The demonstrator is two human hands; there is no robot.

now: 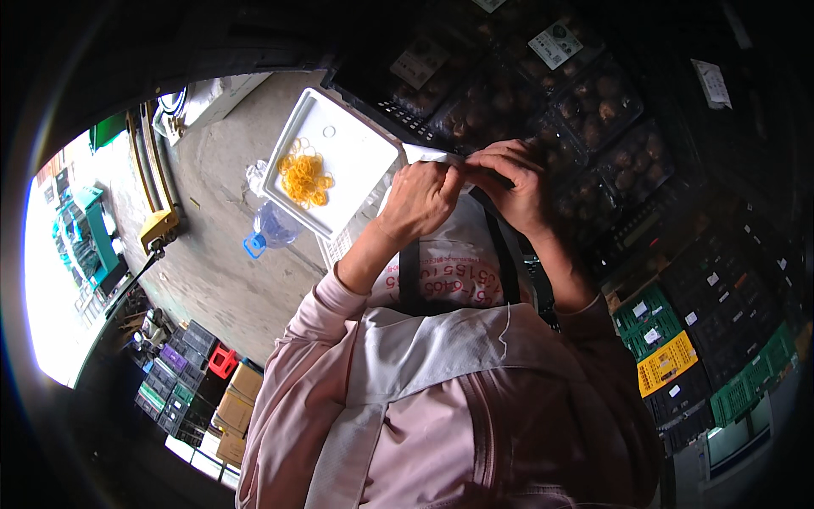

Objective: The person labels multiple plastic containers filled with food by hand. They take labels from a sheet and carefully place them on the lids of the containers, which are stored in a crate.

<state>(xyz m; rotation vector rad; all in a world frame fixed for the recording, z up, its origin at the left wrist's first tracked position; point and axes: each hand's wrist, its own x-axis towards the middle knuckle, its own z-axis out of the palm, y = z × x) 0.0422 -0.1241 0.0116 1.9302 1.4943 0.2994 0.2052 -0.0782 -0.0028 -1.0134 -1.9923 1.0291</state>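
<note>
In front of my chest, my left hand [421,198] is closed, its fingers bent around a thin white sheet [431,154] that could be paper or plastic. My right hand [515,182] meets it, fingertips pressed together at the sheet's right end. What lies between the fingertips is hidden. To the left of the hands is a white tray [359,151] with a heap of yellow rubber bands [303,178] and one loose band. Beneath my wrists, a white sack [458,270] with red printing shows between dark straps. Beyond my right hand are clear packs [500,97] of brown, round, mushroom-like produce.
A clear plastic bottle [275,225] with a blue cap is beside the tray. Further left, a yellow pallet-jack-like handle [158,227] stands on the concrete floor. Stacked crates, one a yellow crate [667,365], rise at right. Cardboard boxes [239,403] and more crates stand lower left.
</note>
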